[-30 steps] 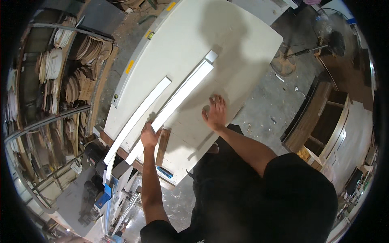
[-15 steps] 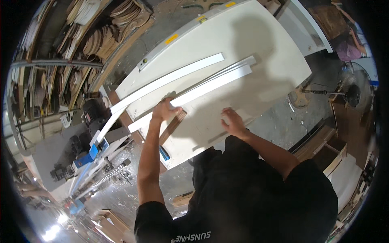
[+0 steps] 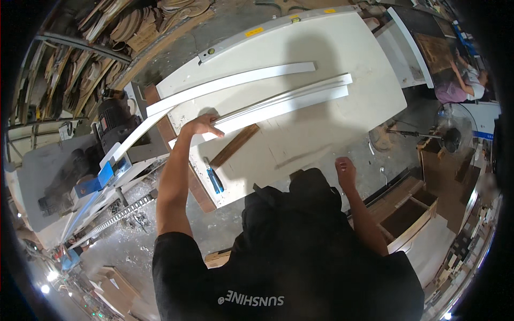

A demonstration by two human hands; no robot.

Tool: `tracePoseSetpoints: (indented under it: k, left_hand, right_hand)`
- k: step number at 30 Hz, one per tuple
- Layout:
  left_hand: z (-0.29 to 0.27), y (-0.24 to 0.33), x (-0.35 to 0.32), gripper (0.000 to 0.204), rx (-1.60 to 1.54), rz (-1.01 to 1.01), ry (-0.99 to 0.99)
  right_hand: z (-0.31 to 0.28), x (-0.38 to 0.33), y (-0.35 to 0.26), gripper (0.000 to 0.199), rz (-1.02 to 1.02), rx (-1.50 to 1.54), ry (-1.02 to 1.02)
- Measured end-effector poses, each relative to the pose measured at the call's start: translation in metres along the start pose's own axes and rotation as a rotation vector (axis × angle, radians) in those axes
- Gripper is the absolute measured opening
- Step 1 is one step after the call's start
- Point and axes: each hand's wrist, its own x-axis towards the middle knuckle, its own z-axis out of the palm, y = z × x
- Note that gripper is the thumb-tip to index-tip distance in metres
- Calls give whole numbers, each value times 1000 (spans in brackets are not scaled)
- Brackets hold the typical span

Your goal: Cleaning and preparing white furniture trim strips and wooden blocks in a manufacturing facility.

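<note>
My left hand (image 3: pixel 201 126) is closed across a pair of long white strips (image 3: pixel 289 101) near their left end, thumb on the near side and fingers over the far side. The strips lie side by side on a pale board (image 3: pixel 369 85). Beyond them is another long white strip (image 3: pixel 241 79), apart from my hand. A short brown wooden strip (image 3: pixel 235 145) lies slantwise just below my left hand, with a blue-handled tool (image 3: pixel 214 181) close by. My right hand (image 3: pixel 346 172) is off the board's near right edge, fingers curled in with nothing seen in them.
A long grey spirit level (image 3: pixel 267 31) rests along the board's far edge. To the left stands a machine with a dark motor (image 3: pixel 111 115). Racks of curved wooden pieces (image 3: pixel 59 85) fill the far left. A fan (image 3: pixel 452 138), an open wooden box (image 3: pixel 409 216) and another person (image 3: pixel 466 83) are at right.
My right hand has drawn back from above the board to beyond its near right edge, fingers curling. My left hand stays on the white strips. The whole view has shifted.
</note>
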Motion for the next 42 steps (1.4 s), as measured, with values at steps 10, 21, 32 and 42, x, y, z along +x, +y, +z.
tracePoseSetpoints:
  k: [10, 21, 32, 42]
  left_hand:
    - [88, 29, -36, 121, 311, -4, 539]
    - [161, 72, -109, 80, 397, 38, 801]
    - [281, 73, -146, 71, 187, 11, 846]
    - [334, 17, -151, 77, 171, -101, 817]
  right_hand:
    - [50, -37, -31, 27, -80, 8, -51]
    - [81, 78, -170, 83, -823, -497, -215]
    - [94, 102, -150, 76, -1116, -509, -604]
    - [132, 53, -129, 93, -1085, -504, -639]
